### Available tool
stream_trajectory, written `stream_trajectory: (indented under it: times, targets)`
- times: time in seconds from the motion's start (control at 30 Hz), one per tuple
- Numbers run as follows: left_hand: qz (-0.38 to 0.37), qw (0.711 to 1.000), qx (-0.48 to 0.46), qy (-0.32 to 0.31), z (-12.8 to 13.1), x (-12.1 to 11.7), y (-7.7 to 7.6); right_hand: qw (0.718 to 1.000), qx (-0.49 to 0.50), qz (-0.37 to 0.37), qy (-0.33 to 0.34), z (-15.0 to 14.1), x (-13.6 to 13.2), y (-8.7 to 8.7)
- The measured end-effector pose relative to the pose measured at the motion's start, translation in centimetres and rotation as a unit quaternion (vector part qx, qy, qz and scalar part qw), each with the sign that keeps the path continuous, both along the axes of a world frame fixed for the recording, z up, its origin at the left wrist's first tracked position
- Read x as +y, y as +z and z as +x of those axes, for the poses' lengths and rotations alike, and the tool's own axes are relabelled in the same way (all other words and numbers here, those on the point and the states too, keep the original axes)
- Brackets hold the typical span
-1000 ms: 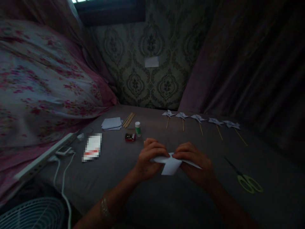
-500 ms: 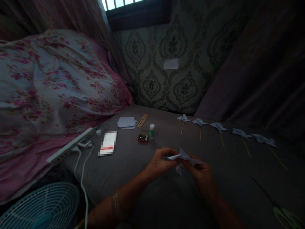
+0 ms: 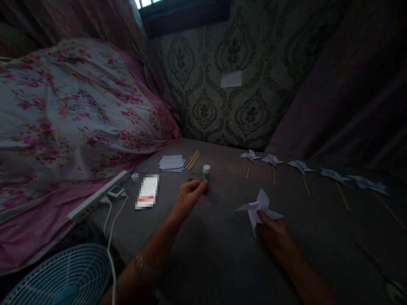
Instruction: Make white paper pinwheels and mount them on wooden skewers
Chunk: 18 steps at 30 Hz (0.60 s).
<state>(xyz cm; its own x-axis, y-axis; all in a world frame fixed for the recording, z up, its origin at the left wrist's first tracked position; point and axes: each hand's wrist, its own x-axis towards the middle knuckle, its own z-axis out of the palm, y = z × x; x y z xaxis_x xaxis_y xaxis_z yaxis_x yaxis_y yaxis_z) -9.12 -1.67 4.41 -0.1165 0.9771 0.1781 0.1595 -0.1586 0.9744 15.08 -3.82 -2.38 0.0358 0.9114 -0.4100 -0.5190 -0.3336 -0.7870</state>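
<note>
In the head view, my right hand (image 3: pixel 275 231) holds a white paper pinwheel (image 3: pixel 259 209), its thumb pressed on the middle and its blades fanned out. My left hand (image 3: pixel 189 197) is stretched forward, its fingers closed round the lower part of a small green glue stick (image 3: pixel 206 173) with a white cap. The glue stick stands upright on the grey sheet. Behind the left hand, the small box seen before is mostly hidden.
Several finished pinwheels on sticks (image 3: pixel 300 167) lie in a row at the back right. Sheets of paper (image 3: pixel 171 162) and wooden sticks (image 3: pixel 193 160) lie at the back left. Near the left edge are a power strip (image 3: pixel 95 197) and fan (image 3: pixel 63 275); scissors (image 3: pixel 370 256) lie right.
My left hand has let go of the pinwheel and moved left and forward to the glue stick. My right hand keeps the pinwheel, now turned with its face more visible. The view has shifted slightly.
</note>
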Motion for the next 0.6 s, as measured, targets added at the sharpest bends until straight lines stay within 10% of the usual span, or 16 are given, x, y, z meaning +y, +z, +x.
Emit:
stream_trajectory:
  times: [0.23,0.6]
  targets:
    - [0.056,0.968,-0.051,0.240,-6.3,2.2,-0.5,0.999,0.052,0.009,-0.002,0.6,0.1,-0.3]
    - [0.022,0.964,0.003,0.263,-9.1,6.3,-2.9,0.993,0.101,-0.020,-0.053,0.3,0.0,0.4]
